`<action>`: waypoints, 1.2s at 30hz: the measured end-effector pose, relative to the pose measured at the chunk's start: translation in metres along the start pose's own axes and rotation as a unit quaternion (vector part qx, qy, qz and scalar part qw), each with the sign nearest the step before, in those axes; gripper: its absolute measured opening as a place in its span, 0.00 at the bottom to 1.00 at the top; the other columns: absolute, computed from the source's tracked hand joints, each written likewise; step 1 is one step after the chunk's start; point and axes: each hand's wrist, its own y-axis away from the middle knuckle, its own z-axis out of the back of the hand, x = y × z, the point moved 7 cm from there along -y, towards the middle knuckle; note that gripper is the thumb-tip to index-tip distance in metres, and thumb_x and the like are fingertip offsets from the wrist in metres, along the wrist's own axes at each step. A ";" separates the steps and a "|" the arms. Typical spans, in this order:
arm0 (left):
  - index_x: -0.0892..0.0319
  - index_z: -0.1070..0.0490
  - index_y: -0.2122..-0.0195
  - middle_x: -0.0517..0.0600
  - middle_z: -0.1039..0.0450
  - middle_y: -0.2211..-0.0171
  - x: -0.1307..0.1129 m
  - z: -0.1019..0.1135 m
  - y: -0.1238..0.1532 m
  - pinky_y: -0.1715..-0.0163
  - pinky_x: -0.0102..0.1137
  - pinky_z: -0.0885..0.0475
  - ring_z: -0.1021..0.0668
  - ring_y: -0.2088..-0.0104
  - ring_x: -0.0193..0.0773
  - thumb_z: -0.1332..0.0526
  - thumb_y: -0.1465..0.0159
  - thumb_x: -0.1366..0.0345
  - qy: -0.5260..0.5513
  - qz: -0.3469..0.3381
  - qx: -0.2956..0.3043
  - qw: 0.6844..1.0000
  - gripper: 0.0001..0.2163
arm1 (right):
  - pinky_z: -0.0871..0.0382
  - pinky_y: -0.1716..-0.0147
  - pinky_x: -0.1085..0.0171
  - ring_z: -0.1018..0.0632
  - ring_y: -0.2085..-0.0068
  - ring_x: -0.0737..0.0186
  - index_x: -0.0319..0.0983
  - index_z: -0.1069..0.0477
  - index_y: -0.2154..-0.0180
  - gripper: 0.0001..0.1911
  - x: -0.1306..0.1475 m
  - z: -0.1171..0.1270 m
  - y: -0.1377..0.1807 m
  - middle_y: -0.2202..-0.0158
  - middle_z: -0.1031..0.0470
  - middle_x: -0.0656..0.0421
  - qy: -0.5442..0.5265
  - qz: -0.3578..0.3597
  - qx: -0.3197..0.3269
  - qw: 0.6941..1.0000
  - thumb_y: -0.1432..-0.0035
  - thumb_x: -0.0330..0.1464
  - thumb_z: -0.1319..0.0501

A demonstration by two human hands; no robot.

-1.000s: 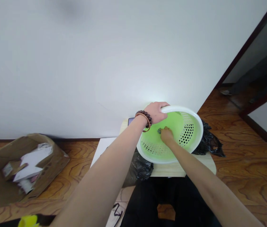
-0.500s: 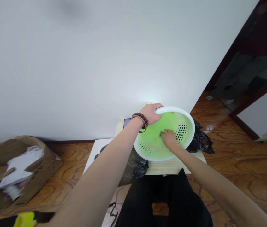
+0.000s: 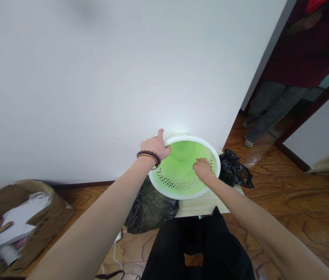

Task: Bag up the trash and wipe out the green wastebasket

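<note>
A plastic basket point(image 3: 182, 155) with a green inside, a white rim and rows of holes stands tipped towards me on a small pale wooden table point(image 3: 203, 204). My left hand point(image 3: 156, 146), with beads and a cord at the wrist, grips its rim at the upper left, one digit pointing up. Inside the basket, my right hand point(image 3: 203, 168) is closed against the right part of the green surface. A sliver of something small and grey shows at its fingertips; the rest is hidden under the fingers.
Black plastic bags lie left point(image 3: 153, 208) and right point(image 3: 234, 169) of the basket. A white wall point(image 3: 109, 85) rises directly behind. An open cardboard box point(image 3: 46, 214) stands on the floor at left. Another person point(image 3: 295, 66) is in the doorway at right.
The basket has shifted left and turned in my left hand, which now sits further round the rim to the left. My right hand stays inside it. The person in the doorway shows more.
</note>
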 end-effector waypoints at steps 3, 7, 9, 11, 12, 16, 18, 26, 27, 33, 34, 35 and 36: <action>0.53 0.55 0.38 0.56 0.35 0.50 -0.054 0.023 0.006 0.61 0.38 0.36 0.30 0.55 0.46 0.49 0.41 0.65 -0.049 -0.183 -0.076 0.979 0.29 | 0.45 0.60 0.59 0.31 0.59 0.53 0.33 0.25 0.65 0.13 -0.006 0.000 0.006 0.61 0.28 0.46 0.002 0.010 -0.012 1.000 0.43 0.24 0.48; 0.42 0.56 0.38 0.53 0.35 0.51 -0.103 0.021 0.007 0.61 0.36 0.38 0.28 0.60 0.41 0.51 0.39 0.69 -0.118 -0.347 -0.052 0.929 0.29 | 0.45 0.59 0.59 0.30 0.59 0.54 0.35 0.25 0.63 0.13 -0.007 -0.005 0.014 0.63 0.27 0.48 -0.005 0.019 -0.019 1.000 0.41 0.26 0.49; 0.41 0.55 0.38 0.53 0.32 0.54 -0.105 0.011 0.001 0.64 0.35 0.37 0.27 0.64 0.41 0.52 0.37 0.62 -0.124 -0.351 -0.006 0.928 0.26 | 0.46 0.59 0.58 0.31 0.59 0.54 0.35 0.25 0.64 0.13 -0.007 -0.006 0.017 0.63 0.27 0.48 -0.005 0.022 -0.016 1.000 0.41 0.26 0.49; 0.43 0.54 0.38 0.53 0.29 0.59 -0.100 0.003 -0.002 0.66 0.35 0.37 0.26 0.65 0.43 0.56 0.36 0.52 -0.116 -0.335 0.025 0.935 0.24 | 0.46 0.58 0.58 0.31 0.59 0.54 0.35 0.25 0.65 0.13 -0.007 -0.006 0.018 0.63 0.28 0.48 -0.002 0.026 -0.017 1.000 0.41 0.26 0.48; 0.44 0.54 0.38 0.53 0.28 0.61 -0.095 0.001 -0.003 0.67 0.35 0.37 0.26 0.65 0.44 0.59 0.37 0.49 -0.112 -0.324 0.032 0.939 0.25 | 0.46 0.58 0.58 0.31 0.59 0.54 0.34 0.25 0.64 0.13 -0.008 -0.004 0.018 0.63 0.28 0.47 -0.001 0.030 -0.020 0.999 0.41 0.26 0.48; 0.45 0.58 0.37 0.54 0.28 0.61 -0.072 -0.001 -0.003 0.67 0.36 0.36 0.25 0.65 0.45 0.66 0.37 0.46 -0.102 -0.270 0.028 0.957 0.27 | 0.46 0.59 0.58 0.31 0.58 0.53 0.33 0.25 0.65 0.14 -0.009 0.008 0.016 0.62 0.28 0.46 0.010 0.044 -0.020 0.999 0.43 0.25 0.49; 0.45 0.66 0.37 0.54 0.30 0.56 -0.062 0.002 0.000 0.67 0.36 0.35 0.25 0.66 0.44 0.65 0.35 0.50 -0.092 -0.221 0.013 0.971 0.26 | 0.46 0.59 0.57 0.31 0.58 0.52 0.33 0.24 0.65 0.14 -0.009 0.014 0.013 0.61 0.28 0.45 0.017 0.034 -0.018 0.999 0.43 0.24 0.49; 0.43 0.79 0.38 0.58 0.40 0.48 -0.056 0.007 0.028 0.69 0.39 0.33 0.24 0.67 0.43 0.57 0.38 0.69 -0.066 -0.106 -0.019 0.992 0.33 | 0.45 0.60 0.58 0.30 0.59 0.53 0.32 0.24 0.64 0.14 -0.008 0.015 0.020 0.62 0.27 0.44 0.018 -0.017 0.010 1.000 0.44 0.24 0.49; 0.41 0.77 0.38 0.58 0.42 0.46 -0.056 0.007 0.029 0.69 0.39 0.33 0.25 0.67 0.43 0.57 0.38 0.70 -0.061 -0.103 -0.017 0.993 0.33 | 0.44 0.60 0.58 0.30 0.59 0.53 0.32 0.25 0.63 0.15 -0.010 0.015 0.022 0.61 0.28 0.44 0.018 -0.018 0.001 1.000 0.43 0.24 0.49; 0.41 0.59 0.38 0.56 0.44 0.46 -0.074 0.023 0.016 0.62 0.40 0.35 0.32 0.53 0.48 0.55 0.39 0.72 -0.085 -0.172 -0.072 0.979 0.30 | 0.44 0.58 0.58 0.31 0.57 0.54 0.33 0.25 0.61 0.16 -0.017 0.018 0.025 0.59 0.29 0.45 0.011 0.004 -0.037 0.999 0.41 0.25 0.51; 0.41 0.56 0.38 0.55 0.43 0.47 -0.082 0.024 0.014 0.60 0.40 0.36 0.33 0.53 0.47 0.55 0.39 0.72 -0.094 -0.212 -0.078 0.970 0.29 | 0.44 0.58 0.58 0.31 0.57 0.54 0.33 0.25 0.61 0.15 -0.017 0.017 0.024 0.59 0.29 0.45 0.009 0.005 -0.035 0.999 0.41 0.25 0.51; 0.39 0.55 0.39 0.55 0.42 0.48 -0.090 0.023 0.012 0.59 0.40 0.36 0.32 0.55 0.46 0.55 0.39 0.72 -0.100 -0.254 -0.072 0.959 0.29 | 0.44 0.58 0.58 0.31 0.57 0.54 0.33 0.25 0.62 0.15 -0.017 0.015 0.023 0.60 0.29 0.45 0.007 0.005 -0.033 0.999 0.41 0.25 0.51; 0.37 0.55 0.39 0.54 0.41 0.48 -0.097 0.020 0.010 0.60 0.39 0.36 0.30 0.57 0.44 0.55 0.39 0.71 -0.102 -0.286 -0.055 0.951 0.28 | 0.44 0.58 0.58 0.31 0.57 0.54 0.33 0.25 0.62 0.15 -0.017 0.013 0.023 0.60 0.29 0.46 0.006 0.006 -0.031 0.999 0.41 0.26 0.51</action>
